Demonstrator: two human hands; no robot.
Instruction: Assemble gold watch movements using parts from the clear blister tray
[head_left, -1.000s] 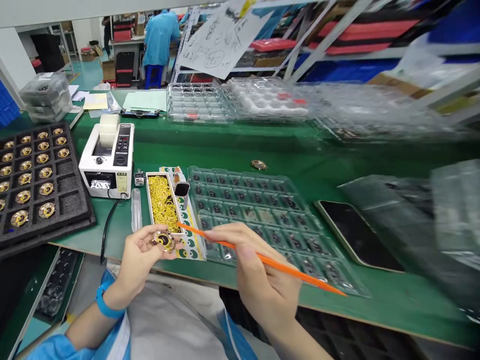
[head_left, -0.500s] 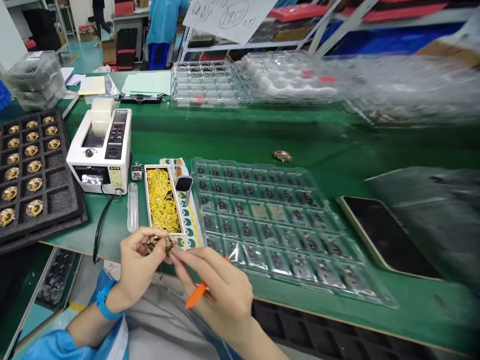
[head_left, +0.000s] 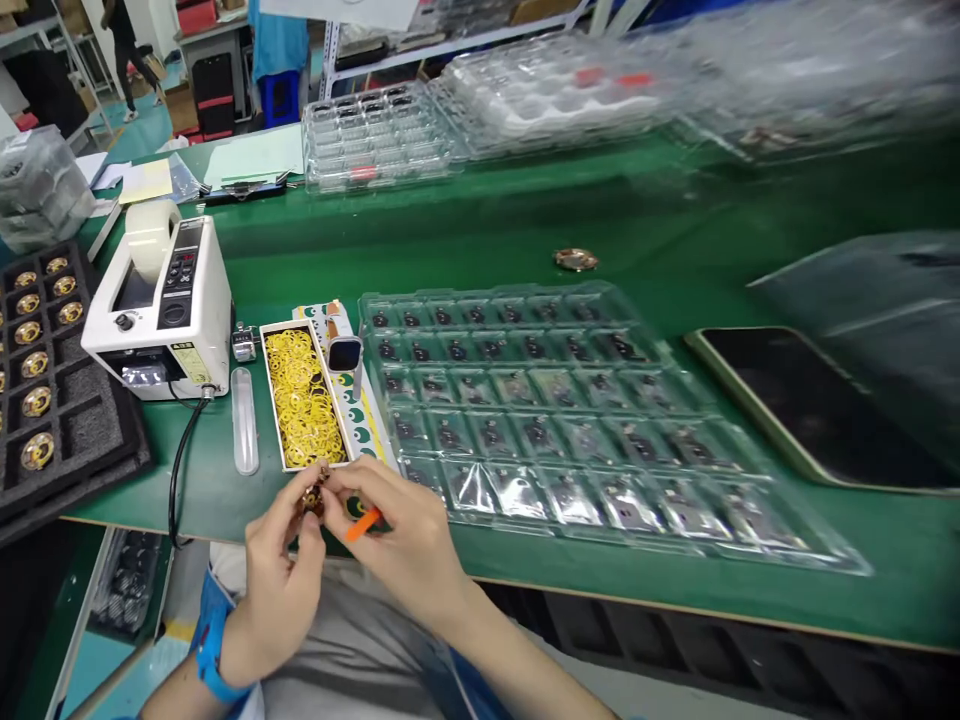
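Near the table's front edge, my left hand (head_left: 279,575) pinches a small round gold-coloured metal part (head_left: 313,497) between thumb and fingers. My right hand (head_left: 411,540) is closed, its fingertips meeting the same part from the right. A slim orange tool (head_left: 364,525) pokes out of the right hand; its working end is hidden. Just beyond both hands stands a white box (head_left: 274,408) filled with yellow rings (head_left: 304,400). To the right lies a clear plastic tray (head_left: 637,543) with small dark parts in its pockets.
A white tape dispenser (head_left: 202,310) with a black cable (head_left: 182,460) stands left, beside a black foam tray (head_left: 94,450) of gold round parts. A phone (head_left: 810,400) lies at right. Another gold part (head_left: 576,260) sits behind the clear tray. Stacked plastic trays (head_left: 382,140) line the back.
The view has shifted, dipping and turning slightly. My hands have drawn closer together around the round part, which is now tilted more upright. The orange tool shows less.
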